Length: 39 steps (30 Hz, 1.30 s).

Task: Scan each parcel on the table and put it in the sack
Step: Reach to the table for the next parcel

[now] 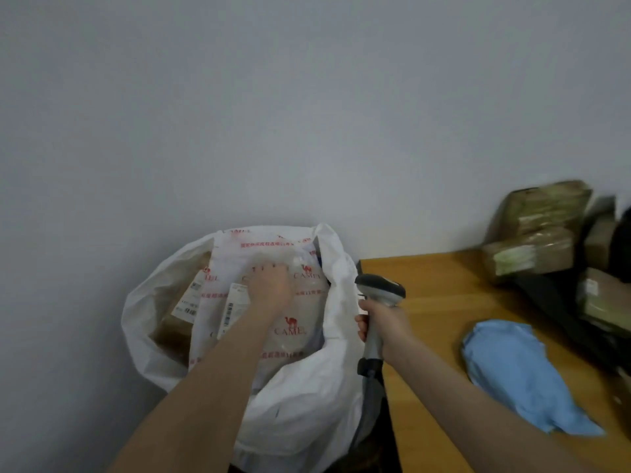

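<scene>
Parcel (293,339) in sack (307,404) under outstretched left hand (271,286), hold unclear in blur; right hand (386,322)'s fingers (361,327) snug around scanner (379,290) handle.

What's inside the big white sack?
A white CAMEL parcel lies on top in the sack, with the left hand on it. A brown box sits beside it, at the left. Anything under them is hidden.

Far-right parcels (539,230) blurred, cut by right edge. Left hand (271,286) blurred; grip indeterminate. Right hand (384,324) covers scanner (382,289) handle. Sack (307,397) base cut off.
</scene>
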### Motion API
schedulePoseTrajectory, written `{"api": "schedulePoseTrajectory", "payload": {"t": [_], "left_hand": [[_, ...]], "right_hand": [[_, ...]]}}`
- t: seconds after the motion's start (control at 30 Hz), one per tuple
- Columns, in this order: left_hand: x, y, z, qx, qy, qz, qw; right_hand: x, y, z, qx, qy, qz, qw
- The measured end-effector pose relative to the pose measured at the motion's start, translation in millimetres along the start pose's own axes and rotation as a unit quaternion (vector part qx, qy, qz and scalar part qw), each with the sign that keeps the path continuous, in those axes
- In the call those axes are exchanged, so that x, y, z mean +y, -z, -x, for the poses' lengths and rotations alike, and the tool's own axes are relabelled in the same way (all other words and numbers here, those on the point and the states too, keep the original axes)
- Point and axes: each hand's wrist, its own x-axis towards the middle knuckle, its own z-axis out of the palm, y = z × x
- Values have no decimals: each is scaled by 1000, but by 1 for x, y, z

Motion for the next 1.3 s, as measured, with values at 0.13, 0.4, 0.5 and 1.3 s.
{"api": "schedulePoseTrajectory", "payload": {"t": [0.13, 0.4, 0.5, 1.3], "left_hand": [[65, 13, -6, 28, -84, 71, 994], [240, -13, 42, -61, -240, 55, 967], [293, -38, 64, -108, -253, 40, 961], [427, -228, 117, -211, 296, 434, 824]], "right_hand": [[7, 35, 17, -1, -55, -48, 997], [1, 181, 38, 131, -31, -22, 991], [-4, 243, 39, 180, -19, -13, 983], [-40, 463, -106, 148, -71, 6, 986]]}}
